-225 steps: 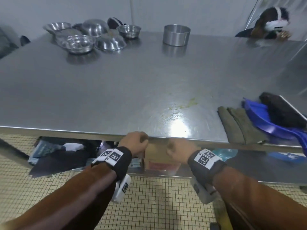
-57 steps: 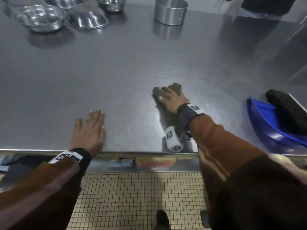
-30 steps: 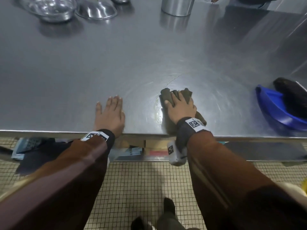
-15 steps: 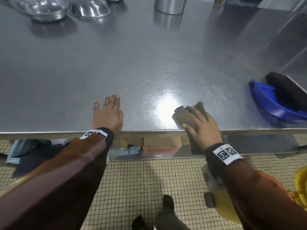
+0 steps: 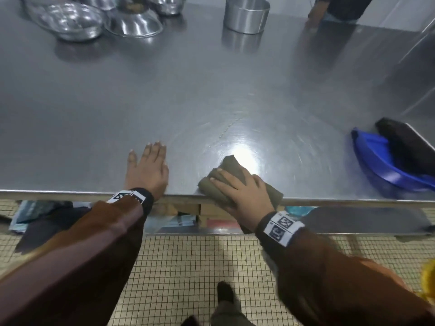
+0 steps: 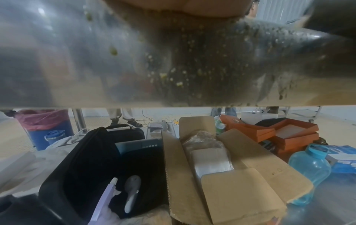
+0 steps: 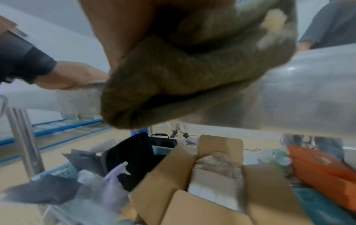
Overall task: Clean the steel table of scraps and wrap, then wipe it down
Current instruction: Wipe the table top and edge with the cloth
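Note:
The steel table [image 5: 211,90] fills the head view, with a bright glare spot near its front edge. My left hand [image 5: 147,170] lies flat on the top at the edge, fingers straight and together. My right hand [image 5: 242,191] presses a folded olive cloth [image 5: 231,164] onto the front edge, fingers spread over it. The cloth [image 7: 173,76] bulges under the palm and droops over the rim in the right wrist view, where the left hand [image 7: 73,76] shows beyond it. Small pale and green specks [image 6: 179,83] cling to the table's front rim [image 6: 77,60].
Steel bowls [image 5: 70,22] and a round steel tin [image 5: 246,15] stand at the back. A blue dustpan [image 5: 376,165] with a dark brush [image 5: 404,147] lies at the right. An open cardboard box [image 6: 231,175], black bag [image 6: 96,159] and blue bottle [image 6: 310,170] sit on the lower shelf. A person [image 5: 341,5] stands opposite.
My right hand pulled the cloth from the tabletop to the front edge, then slid it left toward the left hand. The yellowish smear seen earliest is gone. The left hand stays flat.

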Motion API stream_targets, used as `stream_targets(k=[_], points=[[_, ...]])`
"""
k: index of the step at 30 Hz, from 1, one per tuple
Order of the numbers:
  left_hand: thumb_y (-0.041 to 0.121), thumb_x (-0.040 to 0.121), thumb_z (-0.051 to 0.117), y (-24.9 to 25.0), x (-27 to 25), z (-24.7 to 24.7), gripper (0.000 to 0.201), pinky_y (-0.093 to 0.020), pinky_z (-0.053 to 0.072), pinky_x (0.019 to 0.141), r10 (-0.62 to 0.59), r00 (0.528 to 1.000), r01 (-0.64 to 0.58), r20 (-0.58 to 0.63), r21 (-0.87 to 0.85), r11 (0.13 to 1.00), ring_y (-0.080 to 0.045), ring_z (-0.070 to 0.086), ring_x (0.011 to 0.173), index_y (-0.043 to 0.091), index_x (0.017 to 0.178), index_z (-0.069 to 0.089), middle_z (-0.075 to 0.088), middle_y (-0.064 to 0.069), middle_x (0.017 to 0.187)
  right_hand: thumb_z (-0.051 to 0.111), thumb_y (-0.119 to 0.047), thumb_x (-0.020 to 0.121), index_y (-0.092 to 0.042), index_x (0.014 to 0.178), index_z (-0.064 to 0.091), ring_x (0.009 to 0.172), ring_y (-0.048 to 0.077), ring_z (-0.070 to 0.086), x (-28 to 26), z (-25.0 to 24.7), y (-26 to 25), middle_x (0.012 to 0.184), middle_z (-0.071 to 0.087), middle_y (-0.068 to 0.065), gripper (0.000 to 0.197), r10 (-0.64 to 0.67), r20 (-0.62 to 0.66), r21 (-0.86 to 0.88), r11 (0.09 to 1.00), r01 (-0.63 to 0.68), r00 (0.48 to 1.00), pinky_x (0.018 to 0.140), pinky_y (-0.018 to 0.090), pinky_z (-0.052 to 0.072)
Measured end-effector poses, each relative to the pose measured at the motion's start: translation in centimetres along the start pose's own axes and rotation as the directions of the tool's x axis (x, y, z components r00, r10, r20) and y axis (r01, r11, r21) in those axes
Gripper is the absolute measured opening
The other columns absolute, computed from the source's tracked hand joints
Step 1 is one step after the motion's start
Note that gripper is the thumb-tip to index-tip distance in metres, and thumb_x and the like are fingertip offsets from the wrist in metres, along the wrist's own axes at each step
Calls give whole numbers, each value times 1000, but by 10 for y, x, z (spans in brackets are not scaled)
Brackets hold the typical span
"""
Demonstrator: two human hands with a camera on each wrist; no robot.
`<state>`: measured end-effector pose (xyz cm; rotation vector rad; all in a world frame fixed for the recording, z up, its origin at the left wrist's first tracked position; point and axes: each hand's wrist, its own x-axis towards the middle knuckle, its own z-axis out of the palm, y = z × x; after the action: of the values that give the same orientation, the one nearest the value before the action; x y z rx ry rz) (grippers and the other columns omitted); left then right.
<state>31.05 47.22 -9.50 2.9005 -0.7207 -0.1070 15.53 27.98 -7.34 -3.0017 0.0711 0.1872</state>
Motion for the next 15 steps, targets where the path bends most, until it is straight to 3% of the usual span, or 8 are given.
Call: stream_targets(k=[2,4,6,8,11,13,15], points=[[27,98,19,0,0,0,53,-45,-3,117,-1,1000,1,5,-7,1000,-15,4,146,17,149,10,5,1,158,43,-52,85,-46,134,32,129,40,41,-13,-5,21,149,37,-12,51,-4,38,-8,1000,5,999,97,63,34],[28,98,18,-1,-1,0,53,-44,-4,117,-4,1000,4,11,-8,1000,-14,3,146,18,149,8,4,1,159,45,-43,87,-43,132,40,116,35,49,-18,-11,38,144,43,-13,45,-14,44,36,999,13,999,92,54,43],[29,98,17,-1,-1,0,53,-44,-4,117,-7,1000,7,19,-7,1000,-14,1,146,18,150,6,2,1,159,52,-37,91,-38,131,47,109,27,47,-10,-19,44,142,44,-15,41,35,-29,95,995,-32,999,91,40,42],[29,99,17,-1,-1,0,53,-44,-4,117,-9,1000,9,17,-11,1000,-14,1,146,18,150,6,1,1,159,51,-40,91,-32,133,48,115,26,44,8,-29,36,141,44,-10,43,191,-122,233,959,-159,974,95,37,37],[27,98,19,0,0,0,53,-46,-2,117,-15,1000,15,6,-11,1000,-14,4,146,18,149,9,5,1,159,43,-55,90,-26,143,34,138,30,27,41,-34,-4,153,29,-2,61,303,-94,465,855,-228,948,111,41,24],[27,98,20,0,0,0,53,-46,0,117,-15,1000,15,7,-4,1000,-15,5,146,17,149,10,7,1,158,31,-65,89,-29,149,14,145,37,5,54,-23,-36,159,6,-3,72,271,37,367,891,-265,962,118,51,10],[27,98,20,0,0,0,53,-46,0,117,-8,1000,8,2,-1,1000,-15,5,146,17,149,10,7,0,158,21,-66,90,-33,150,4,143,42,-10,60,-11,-55,160,-4,-6,71,276,67,186,941,-284,959,116,58,0]])
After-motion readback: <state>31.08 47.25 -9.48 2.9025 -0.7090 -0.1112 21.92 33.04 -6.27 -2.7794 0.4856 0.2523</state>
